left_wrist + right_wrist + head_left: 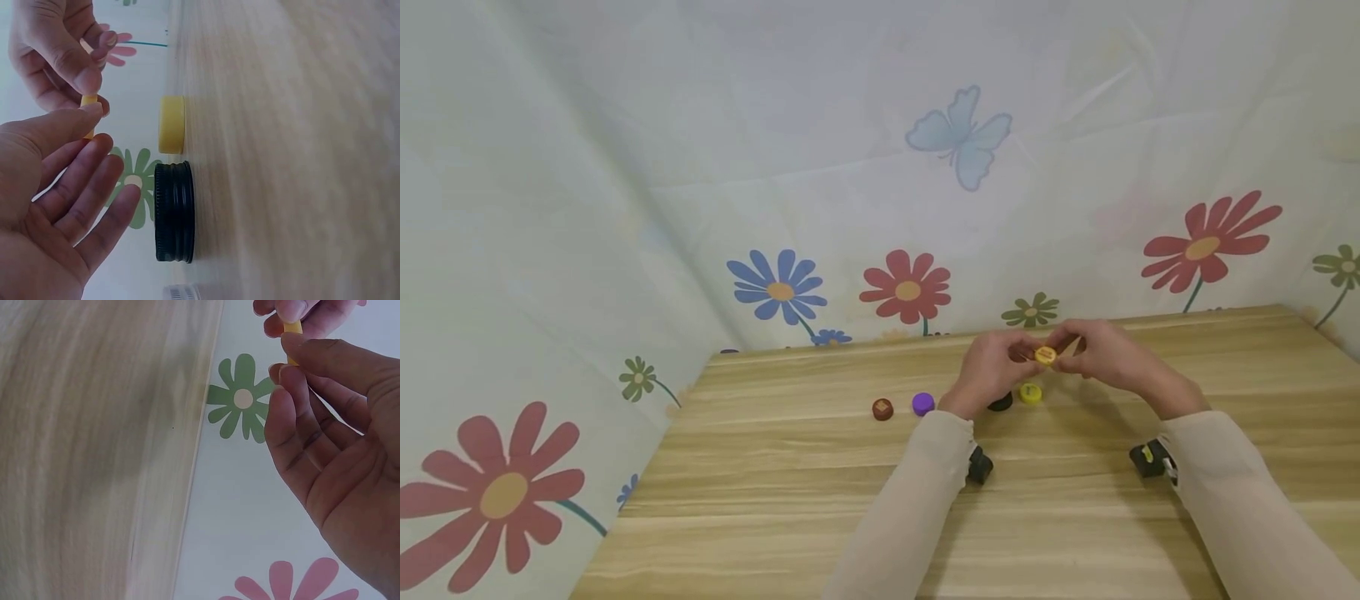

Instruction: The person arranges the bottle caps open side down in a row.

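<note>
Above the far part of the table, a small yellow bottle cap (1045, 356) with reddish print on top is held between both hands. My left hand (992, 367) pinches its left side with thumb and fingertips. From the opposite side my right hand (1097, 354) pinches it too. Below them on the table sits another yellow cap (172, 124), beside a wider black lid (174, 212) with a ridged side. In the head view the left hand partly hides that black lid.
To the left on the wood-grain table (760, 483) lie a purple cap (922, 404) and a brown-red cap (882, 409). A pale cap (181, 292) shows at the left wrist view's bottom edge. A flower-printed cloth (820, 167) hangs behind the table.
</note>
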`<act>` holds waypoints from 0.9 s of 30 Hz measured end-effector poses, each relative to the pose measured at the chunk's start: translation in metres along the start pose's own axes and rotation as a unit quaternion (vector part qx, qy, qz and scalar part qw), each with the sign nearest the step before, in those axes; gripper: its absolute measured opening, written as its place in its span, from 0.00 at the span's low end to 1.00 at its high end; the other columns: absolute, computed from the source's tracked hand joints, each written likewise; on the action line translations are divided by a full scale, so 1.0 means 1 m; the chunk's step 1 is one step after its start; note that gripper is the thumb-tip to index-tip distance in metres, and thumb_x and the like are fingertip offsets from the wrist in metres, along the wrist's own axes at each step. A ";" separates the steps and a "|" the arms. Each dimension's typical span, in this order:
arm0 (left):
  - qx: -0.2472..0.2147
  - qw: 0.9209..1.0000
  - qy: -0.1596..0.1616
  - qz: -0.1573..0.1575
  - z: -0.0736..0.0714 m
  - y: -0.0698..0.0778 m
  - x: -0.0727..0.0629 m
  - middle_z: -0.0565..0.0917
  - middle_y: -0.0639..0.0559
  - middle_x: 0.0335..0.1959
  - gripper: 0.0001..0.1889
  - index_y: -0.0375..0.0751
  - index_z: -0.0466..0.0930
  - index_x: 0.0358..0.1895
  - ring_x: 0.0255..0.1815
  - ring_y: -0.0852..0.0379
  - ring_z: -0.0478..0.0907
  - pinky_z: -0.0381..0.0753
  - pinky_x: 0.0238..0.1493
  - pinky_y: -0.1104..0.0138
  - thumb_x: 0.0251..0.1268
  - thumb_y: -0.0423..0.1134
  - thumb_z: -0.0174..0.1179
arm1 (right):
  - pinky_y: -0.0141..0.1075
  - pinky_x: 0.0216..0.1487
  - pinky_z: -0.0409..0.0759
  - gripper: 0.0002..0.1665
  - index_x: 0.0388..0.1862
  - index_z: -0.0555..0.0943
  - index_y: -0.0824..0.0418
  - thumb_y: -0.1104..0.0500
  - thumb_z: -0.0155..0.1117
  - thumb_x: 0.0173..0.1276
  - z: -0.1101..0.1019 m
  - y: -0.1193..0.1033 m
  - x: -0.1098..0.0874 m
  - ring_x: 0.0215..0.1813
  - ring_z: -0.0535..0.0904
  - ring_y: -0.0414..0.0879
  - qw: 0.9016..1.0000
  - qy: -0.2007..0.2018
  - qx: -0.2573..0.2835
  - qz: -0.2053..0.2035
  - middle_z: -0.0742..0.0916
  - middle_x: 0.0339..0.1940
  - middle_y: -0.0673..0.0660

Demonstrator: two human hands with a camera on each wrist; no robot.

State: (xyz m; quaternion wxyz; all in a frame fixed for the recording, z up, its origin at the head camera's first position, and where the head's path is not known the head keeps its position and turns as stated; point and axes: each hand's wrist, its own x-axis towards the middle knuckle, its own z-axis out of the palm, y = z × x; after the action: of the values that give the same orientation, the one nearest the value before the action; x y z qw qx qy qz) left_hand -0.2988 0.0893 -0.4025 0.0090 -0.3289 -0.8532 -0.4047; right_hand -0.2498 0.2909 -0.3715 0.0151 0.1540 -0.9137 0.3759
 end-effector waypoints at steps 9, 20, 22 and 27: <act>0.001 1.000 -0.015 0.010 0.002 0.000 0.001 0.91 0.54 0.41 0.12 0.39 0.90 0.52 0.37 0.71 0.82 0.79 0.40 0.80 0.68 0.34 0.75 | 0.38 0.31 0.83 0.16 0.52 0.84 0.72 0.67 0.74 0.69 -0.002 -0.001 -0.001 0.35 0.81 0.46 1.000 -0.013 -0.004 -0.002 0.88 0.42 0.60; 0.025 0.998 -0.055 0.002 0.001 0.003 0.000 0.91 0.55 0.39 0.11 0.39 0.91 0.51 0.35 0.72 0.82 0.78 0.38 0.80 0.68 0.34 0.74 | 0.41 0.38 0.84 0.12 0.45 0.85 0.70 0.68 0.77 0.66 -0.004 0.003 -0.001 0.45 0.86 0.55 0.999 -0.038 -0.009 -0.020 0.90 0.41 0.57; 0.029 0.998 -0.062 -0.001 0.002 0.003 0.000 0.91 0.56 0.38 0.11 0.40 0.91 0.51 0.35 0.72 0.82 0.78 0.37 0.80 0.68 0.34 0.74 | 0.41 0.39 0.84 0.12 0.45 0.85 0.70 0.68 0.78 0.66 -0.005 0.003 -0.001 0.45 0.86 0.55 0.999 -0.044 -0.008 -0.018 0.90 0.41 0.56; 0.037 0.997 -0.070 -0.006 0.003 0.004 -0.001 0.91 0.58 0.37 0.09 0.42 0.92 0.49 0.35 0.72 0.81 0.78 0.38 0.79 0.67 0.35 0.75 | 0.41 0.39 0.84 0.12 0.45 0.86 0.69 0.68 0.77 0.65 -0.006 0.003 -0.002 0.44 0.86 0.52 0.998 -0.061 -0.011 -0.014 0.90 0.41 0.55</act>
State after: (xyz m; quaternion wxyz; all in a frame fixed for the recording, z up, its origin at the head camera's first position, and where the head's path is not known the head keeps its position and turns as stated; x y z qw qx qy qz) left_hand -0.2956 0.0925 -0.4019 -0.0412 -0.3512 -0.8680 -0.3487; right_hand -0.2495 0.2975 -0.3700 -0.0335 0.1890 -0.9147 0.3555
